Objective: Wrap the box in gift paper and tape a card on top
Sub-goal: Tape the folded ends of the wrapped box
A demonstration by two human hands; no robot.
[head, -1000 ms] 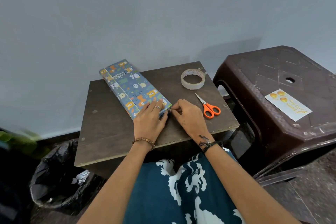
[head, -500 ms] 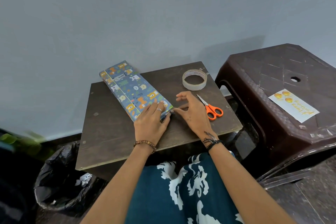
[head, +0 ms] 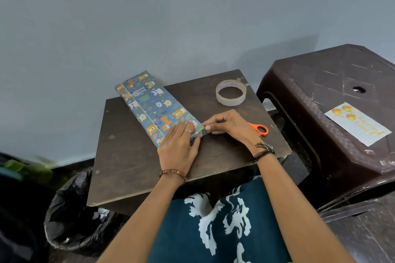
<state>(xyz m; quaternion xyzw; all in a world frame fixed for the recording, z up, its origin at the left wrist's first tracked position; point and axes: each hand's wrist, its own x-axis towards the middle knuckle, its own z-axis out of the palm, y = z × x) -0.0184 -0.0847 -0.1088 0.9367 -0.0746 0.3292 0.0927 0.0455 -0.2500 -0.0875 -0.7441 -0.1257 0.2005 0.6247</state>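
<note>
A long flat box (head: 154,107) wrapped in blue animal-print gift paper lies diagonally on the small brown table (head: 132,164). My left hand (head: 179,145) rests flat on the box's near end, fingers straight. My right hand (head: 228,126) has its fingertips curled against the paper flap at the box's near right corner, pinching or pressing it. A roll of clear tape (head: 231,95) sits at the table's far right. Orange-handled scissors (head: 259,129) lie partly hidden behind my right hand. The card (head: 355,123), white with orange shapes, lies on the dark stool.
A dark brown plastic stool (head: 320,96) stands right of the table. A bin lined with a black bag (head: 70,215) sits on the floor at lower left. A grey-blue wall rises behind the table.
My right hand, spread open beside the box half a second ago, has closed its fingers back onto the flap at the box's near corner. My left hand stays pressed on the box.
</note>
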